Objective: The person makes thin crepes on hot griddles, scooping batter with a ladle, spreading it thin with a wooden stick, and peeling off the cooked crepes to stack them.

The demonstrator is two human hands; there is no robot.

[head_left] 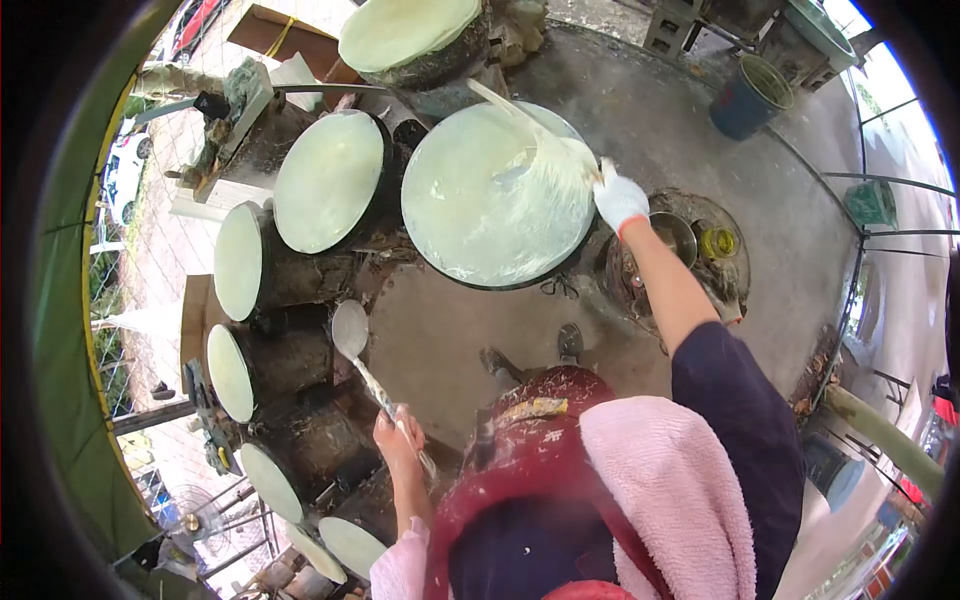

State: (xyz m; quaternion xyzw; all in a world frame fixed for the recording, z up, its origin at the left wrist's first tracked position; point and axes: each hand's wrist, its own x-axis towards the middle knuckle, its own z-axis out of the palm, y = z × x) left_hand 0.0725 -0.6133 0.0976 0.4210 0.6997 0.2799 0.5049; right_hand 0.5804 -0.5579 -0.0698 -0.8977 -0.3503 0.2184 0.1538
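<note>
My left hand [400, 432] is closed around the batter-smeared handle of a ladle [350, 328], whose pale bowl points away from me. My right hand [621, 200], in a white glove with an orange cuff, is closed at the right edge of the large round griddle [450, 205]. It grips what looks like a long, pale, batter-coated spreader [512, 112] reaching over the far side of the griddle. Wet, pale batter covers the griddle, with streaks and ridges near the glove. The spreader's grip end is hidden by the glove.
Several more batter-covered griddles [330, 180] curve around my left on dark drum stoves [290, 360]. To the right, a round stand [735, 275] holds a metal pot [673, 237] and a yellow-green container [718, 243]. A blue bucket [750, 98] stands farther back.
</note>
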